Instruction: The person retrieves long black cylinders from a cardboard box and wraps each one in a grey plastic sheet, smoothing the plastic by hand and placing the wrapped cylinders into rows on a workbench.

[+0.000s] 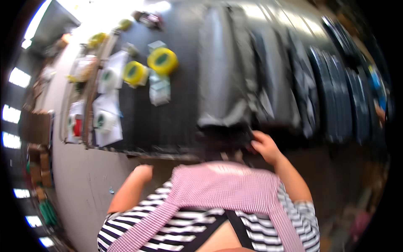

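The picture is motion-blurred. My right hand (264, 146) reaches to the near edge of the dark table (142, 126), its fingers curled on a dark cloth (224, 135) that hangs over that edge. Just beyond it lies a long grey fabric piece (218, 71). My left hand (144, 171) hangs below the table's front edge with its fingers curled in and nothing visible in it. A striped shirt and a pink checked apron (226, 189) fill the lower middle.
Two yellow tape rolls (163, 60) (134, 72) and clear small boxes (159, 90) sit on the table's left part. White rolls (105, 121) lie on paper at the left rim. Overlapping dark fabric pieces (331, 92) cover the right. Cardboard boxes (35, 126) stand on the floor at left.
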The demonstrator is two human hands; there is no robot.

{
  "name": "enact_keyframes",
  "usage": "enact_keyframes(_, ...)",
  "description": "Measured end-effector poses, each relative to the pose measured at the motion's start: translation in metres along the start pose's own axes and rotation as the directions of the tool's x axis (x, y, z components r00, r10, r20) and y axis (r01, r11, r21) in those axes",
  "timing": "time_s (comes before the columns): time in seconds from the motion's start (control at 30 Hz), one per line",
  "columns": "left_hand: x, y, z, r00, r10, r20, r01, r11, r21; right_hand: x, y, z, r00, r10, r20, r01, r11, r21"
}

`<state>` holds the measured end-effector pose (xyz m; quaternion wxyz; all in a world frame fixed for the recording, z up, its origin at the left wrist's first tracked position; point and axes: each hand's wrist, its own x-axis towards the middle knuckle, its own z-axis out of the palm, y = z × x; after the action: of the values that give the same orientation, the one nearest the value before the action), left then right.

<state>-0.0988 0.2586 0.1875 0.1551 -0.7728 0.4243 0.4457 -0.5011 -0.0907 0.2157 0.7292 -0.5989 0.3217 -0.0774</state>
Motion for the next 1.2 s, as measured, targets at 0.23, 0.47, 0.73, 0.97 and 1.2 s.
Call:
enact_keyframes(0.23, 0.014, 0.091, -0.117, 0.181, 0.494, -0.850, -0.259, 0.858, 0.443, 0.034, -0.027, -0.015, 0.673, -0.738, -0.053, 0.160, 0.215, -0.964)
enact_keyframes(0.47, 0.120, 0.201, -0.170, -0.094, 0.883, -0.459, -0.479, 0.364, 0.798, 0.085, -0.035, -0.037, 0.632, -0.736, 0.244, 0.310, -0.049, -0.950)
enact_keyframes(0.73, 0.154, 0.215, -0.202, -0.077, 0.946, -0.314, -0.501, 0.236, 0.833, 0.119, -0.052, -0.044, 0.721, -0.684, 0.111, 0.181, 0.030, -0.983)
enact_keyframes(0.97, 0.169, 0.217, -0.214, -0.020, 0.948, -0.317, -0.642, 0.231, 0.731, 0.133, -0.092, -0.049, 0.723, -0.460, 0.515, 0.462, -0.233, -0.856)
enact_keyframes(1.2, 0.124, 0.227, -0.213, 0.396, 0.842, -0.367, -0.916, 0.388, -0.098, 0.109, -0.108, -0.058, 0.889, -0.208, 0.409, 0.457, 0.348, -0.818)
